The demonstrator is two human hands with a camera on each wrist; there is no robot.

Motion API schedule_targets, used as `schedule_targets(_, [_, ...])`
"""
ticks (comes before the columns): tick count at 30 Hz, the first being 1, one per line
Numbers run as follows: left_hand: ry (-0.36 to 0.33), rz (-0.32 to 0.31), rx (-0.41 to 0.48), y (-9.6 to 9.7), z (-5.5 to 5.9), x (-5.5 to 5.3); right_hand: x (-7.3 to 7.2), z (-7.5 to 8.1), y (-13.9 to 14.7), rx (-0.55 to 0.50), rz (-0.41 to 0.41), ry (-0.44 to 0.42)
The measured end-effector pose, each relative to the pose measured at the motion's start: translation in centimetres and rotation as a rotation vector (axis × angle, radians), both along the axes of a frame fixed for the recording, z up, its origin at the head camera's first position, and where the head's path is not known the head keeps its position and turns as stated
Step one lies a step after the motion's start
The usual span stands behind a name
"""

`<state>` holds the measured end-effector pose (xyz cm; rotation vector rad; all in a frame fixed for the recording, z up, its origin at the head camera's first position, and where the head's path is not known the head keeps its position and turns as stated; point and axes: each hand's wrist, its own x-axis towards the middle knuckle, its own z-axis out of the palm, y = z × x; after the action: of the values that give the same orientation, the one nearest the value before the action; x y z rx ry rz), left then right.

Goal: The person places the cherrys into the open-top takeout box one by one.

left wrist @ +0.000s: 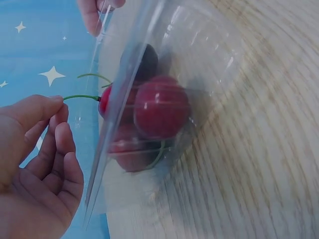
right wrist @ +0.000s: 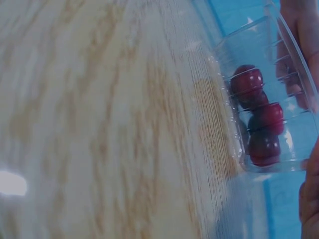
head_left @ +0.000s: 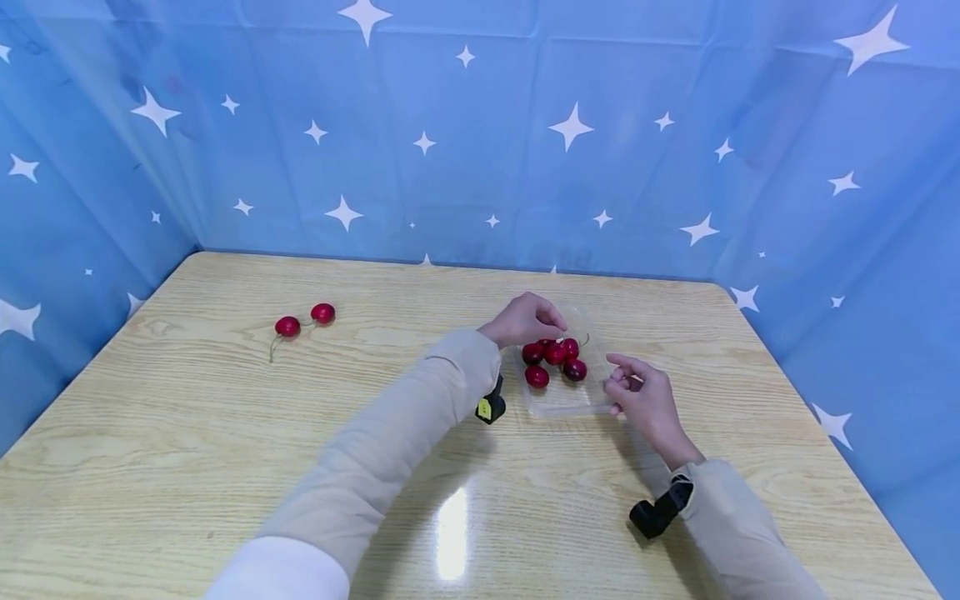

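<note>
My left hand is over the back left of a clear plastic box, and its thumb and forefinger pinch the green stem of a cherry. That cherry sits at the top of the heap, level with the box rim in the left wrist view. Other dark red cherries lie inside, partly seen through the wall in both wrist views. At the box's right side, my right hand grips the rim with thumb and fingertips. Only part of this hand shows in the right wrist view.
Two cherries with stems, one and another, lie on the back left of the wooden table. A blue curtain with white stars stands behind the table and on both sides. Black wrist cameras sit below both hands.
</note>
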<state>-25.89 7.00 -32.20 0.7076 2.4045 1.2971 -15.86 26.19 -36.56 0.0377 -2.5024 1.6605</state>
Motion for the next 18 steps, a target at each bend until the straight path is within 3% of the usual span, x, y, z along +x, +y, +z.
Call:
schedule_targets(8, [0.021,0.000,0.001,0.40,-0.11,0.46,-0.03,-0.03,0.09,0.006,0.000,-0.001])
schedule_targets(18, [0.066,0.015,0.035,0.33,-0.92,0.22,-0.11,-0.18,0.09,0.005,-0.005,-0.002])
